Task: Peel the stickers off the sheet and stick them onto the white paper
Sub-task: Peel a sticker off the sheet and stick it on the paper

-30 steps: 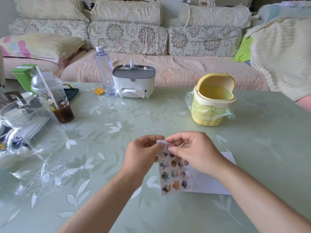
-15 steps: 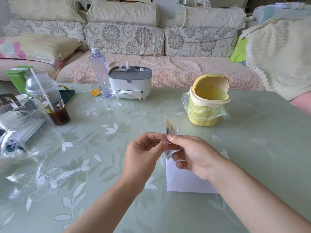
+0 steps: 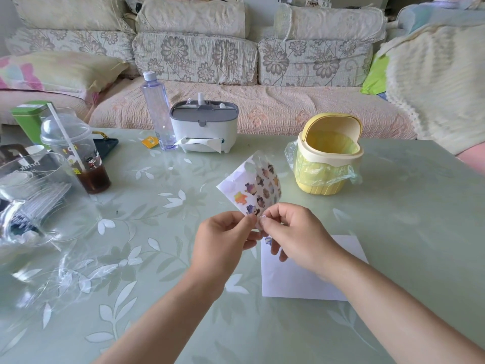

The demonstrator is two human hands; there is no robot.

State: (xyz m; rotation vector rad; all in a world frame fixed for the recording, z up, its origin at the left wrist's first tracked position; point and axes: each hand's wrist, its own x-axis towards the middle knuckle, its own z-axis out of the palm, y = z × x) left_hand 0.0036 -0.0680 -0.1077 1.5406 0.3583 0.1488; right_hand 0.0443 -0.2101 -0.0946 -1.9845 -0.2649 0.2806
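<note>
- My left grip (image 3: pixel 223 237) is clenched on the sheet's lower edge, thumb against forefinger, above the counter (image 3: pixel 157 324).
- The sheet (image 3: pixel 256 187) is held up in the air, tilted, rising from both grips toward the bin (image 3: pixel 328 164). Most stickers are still on it. A couple of blank shapes near its upper left suggest a few are already off, so I judge the job barely begun.
- My right grip (image 3: pixel 294 235) pinches the same lower edge, fingers curled. I can't tell whether it has a sticker corner lifted or only the backing.
- A small purple speck (image 3: pixel 267 240) shows under those fingers. I can't tell whether it is a sticker on a fingertip or on the paper.
- The paper (image 3: pixel 301 282) lies flat on the counter under my right wrist. Its visible part is bare, and its upper left is hidden.
</note>
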